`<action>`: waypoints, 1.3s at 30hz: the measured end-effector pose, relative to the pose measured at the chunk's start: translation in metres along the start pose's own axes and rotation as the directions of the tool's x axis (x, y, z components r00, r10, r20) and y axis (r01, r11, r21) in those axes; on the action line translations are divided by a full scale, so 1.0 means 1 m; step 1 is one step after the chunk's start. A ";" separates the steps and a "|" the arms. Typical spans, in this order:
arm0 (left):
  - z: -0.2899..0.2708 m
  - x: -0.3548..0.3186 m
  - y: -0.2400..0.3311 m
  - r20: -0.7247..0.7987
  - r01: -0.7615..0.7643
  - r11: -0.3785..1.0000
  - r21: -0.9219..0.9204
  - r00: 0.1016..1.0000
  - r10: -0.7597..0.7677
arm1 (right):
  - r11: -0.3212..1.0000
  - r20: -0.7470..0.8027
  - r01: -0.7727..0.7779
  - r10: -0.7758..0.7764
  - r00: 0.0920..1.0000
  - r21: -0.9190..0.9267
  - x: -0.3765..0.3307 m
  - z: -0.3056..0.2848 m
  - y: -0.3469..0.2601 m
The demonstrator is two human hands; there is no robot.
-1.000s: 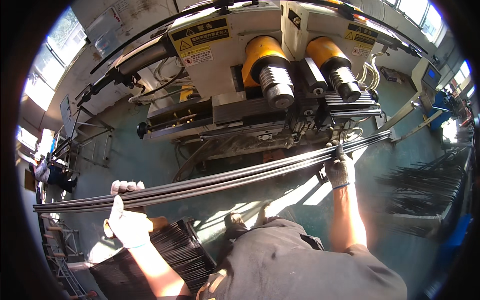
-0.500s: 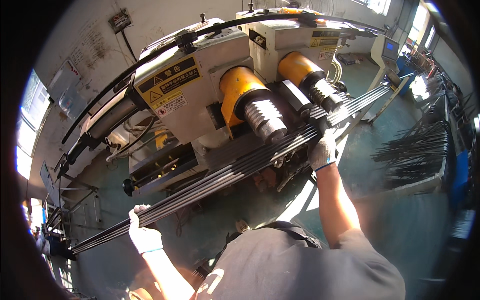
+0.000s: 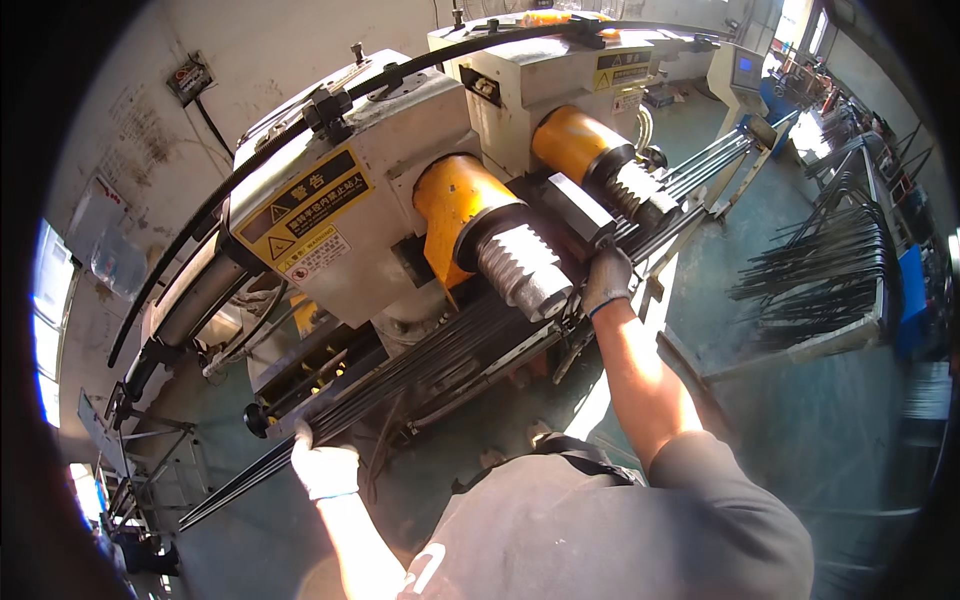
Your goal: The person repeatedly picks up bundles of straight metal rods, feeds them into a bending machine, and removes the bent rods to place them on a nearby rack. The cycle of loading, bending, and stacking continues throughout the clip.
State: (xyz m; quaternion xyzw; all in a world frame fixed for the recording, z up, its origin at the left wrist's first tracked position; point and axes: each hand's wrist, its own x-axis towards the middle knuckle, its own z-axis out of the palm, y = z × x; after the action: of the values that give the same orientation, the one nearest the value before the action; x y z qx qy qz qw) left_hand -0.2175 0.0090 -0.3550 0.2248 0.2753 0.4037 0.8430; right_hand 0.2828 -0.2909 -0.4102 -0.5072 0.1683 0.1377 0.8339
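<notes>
A bundle of long, thin metal rods [image 3: 400, 368] slants from the lower left up to the right, along the front of a bending machine [image 3: 400, 120]. My left hand [image 3: 322, 468], in a white glove, grips the bundle near its left end; the thumb points up and the other fingers are partly hidden by the rods. Close to a dark rectangular block [image 3: 575, 212], my gloved right hand [image 3: 606, 280] is closed around the rods, its fingertips hidden. Beside it, two ridged steel cylinders [image 3: 522, 268] project from orange housings [image 3: 465, 195].
At the right, a rack [image 3: 800, 350] holds many dark rods. A control box with a small screen [image 3: 745, 68] stands beyond the machine. A black hose [image 3: 420, 62] arches over the machine top. Metal stands [image 3: 165, 440] are at the far left.
The rods have shifted in toward the machine, and their left end has moved right. Both hands moved with them, the right one inward to the dark block. The view has also shifted a little.
</notes>
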 end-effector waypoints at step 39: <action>0.063 -0.021 -0.064 -0.290 -0.091 0.977 -0.191 0.957 0.033 | 0.766 0.362 0.210 0.032 0.932 -0.608 -0.041 -0.179 0.102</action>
State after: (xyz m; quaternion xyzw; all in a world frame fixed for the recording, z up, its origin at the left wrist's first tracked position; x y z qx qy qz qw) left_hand -0.1515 -0.0544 -0.3407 0.0860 0.3441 0.4842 0.7999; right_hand 0.1795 -0.4076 -0.5509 -0.7340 -0.0647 0.2343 0.6341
